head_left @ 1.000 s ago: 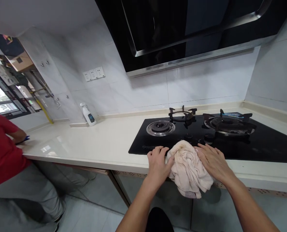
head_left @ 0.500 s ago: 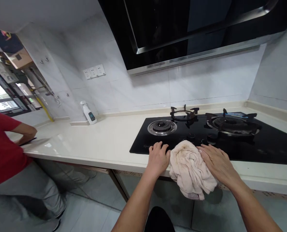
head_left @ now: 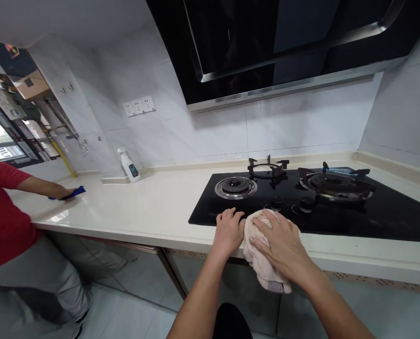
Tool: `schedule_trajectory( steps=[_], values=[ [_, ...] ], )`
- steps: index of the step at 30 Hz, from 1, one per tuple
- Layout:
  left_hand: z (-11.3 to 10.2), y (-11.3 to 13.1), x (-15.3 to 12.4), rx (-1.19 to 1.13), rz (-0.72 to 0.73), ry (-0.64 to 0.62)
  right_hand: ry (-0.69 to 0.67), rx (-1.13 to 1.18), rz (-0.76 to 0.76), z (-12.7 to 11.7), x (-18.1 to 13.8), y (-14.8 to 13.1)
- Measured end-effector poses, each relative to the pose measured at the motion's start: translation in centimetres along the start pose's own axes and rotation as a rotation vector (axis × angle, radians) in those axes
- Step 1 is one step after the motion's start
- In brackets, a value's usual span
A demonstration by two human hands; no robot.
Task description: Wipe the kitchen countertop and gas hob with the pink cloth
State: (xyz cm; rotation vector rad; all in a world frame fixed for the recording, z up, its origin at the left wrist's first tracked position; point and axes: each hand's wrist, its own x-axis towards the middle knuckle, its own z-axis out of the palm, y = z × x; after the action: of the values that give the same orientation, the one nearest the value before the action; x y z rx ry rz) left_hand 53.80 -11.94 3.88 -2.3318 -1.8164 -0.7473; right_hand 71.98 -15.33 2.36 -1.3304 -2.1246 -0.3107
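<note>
A crumpled beige cloth [head_left: 266,275] lies on the front edge of the black glass hob [head_left: 354,214] and hangs over the cream counter's [head_left: 149,207] lip. My right hand [head_left: 278,240] lies flat on top of the cloth, fingers spread, pressing it. My left hand [head_left: 229,230] rests just left of the cloth on the hob's front edge, fingers curled down and touching the cloth's side.
The hob has a bare left burner [head_left: 235,186], a loose pan support [head_left: 268,167] behind it and a right burner [head_left: 333,181] with its support. A white spray bottle [head_left: 128,165] stands by the wall. At the left, a person in red [head_left: 1,212] wipes with a blue cloth [head_left: 74,192].
My right hand slid left from the cloth's right side onto its top, bunching it toward my left hand. The person at the left reached further over the counter with the blue cloth.
</note>
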Motion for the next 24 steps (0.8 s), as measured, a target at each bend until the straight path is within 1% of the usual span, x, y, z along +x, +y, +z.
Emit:
schedule_trajectory(
  steps=[3,6,11,15,17,19,21,24],
  values=[
    [-0.1,-0.5,0.1,-0.013,0.004,-0.019,-0.002,-0.013,0.018,0.5,0.8,-1.8],
    [-0.1,-0.8,0.1,-0.021,0.004,-0.026,0.024,0.004,0.009,0.8,0.8,-2.6],
    [-0.2,-0.5,0.2,-0.019,-0.008,-0.016,0.085,0.076,-0.007,0.7,-0.7,-1.4],
    [-0.2,-0.2,0.2,-0.015,-0.007,0.008,0.084,0.095,-0.001,-0.2,-1.7,0.1],
    [-0.1,-0.3,0.2,-0.012,-0.005,0.018,0.083,0.092,0.006,-0.7,-2.1,1.3],
    [0.0,-0.4,0.2,-0.010,-0.004,0.022,0.090,0.072,0.026,-1.2,-2.7,3.2],
    [0.1,-0.4,0.3,-0.009,-0.003,0.023,0.102,0.034,0.063,-1.8,-3.6,5.8],
    [0.2,-0.5,0.3,-0.012,-0.003,0.023,0.125,-0.048,0.141,-2.9,-5.7,10.6]
  ],
)
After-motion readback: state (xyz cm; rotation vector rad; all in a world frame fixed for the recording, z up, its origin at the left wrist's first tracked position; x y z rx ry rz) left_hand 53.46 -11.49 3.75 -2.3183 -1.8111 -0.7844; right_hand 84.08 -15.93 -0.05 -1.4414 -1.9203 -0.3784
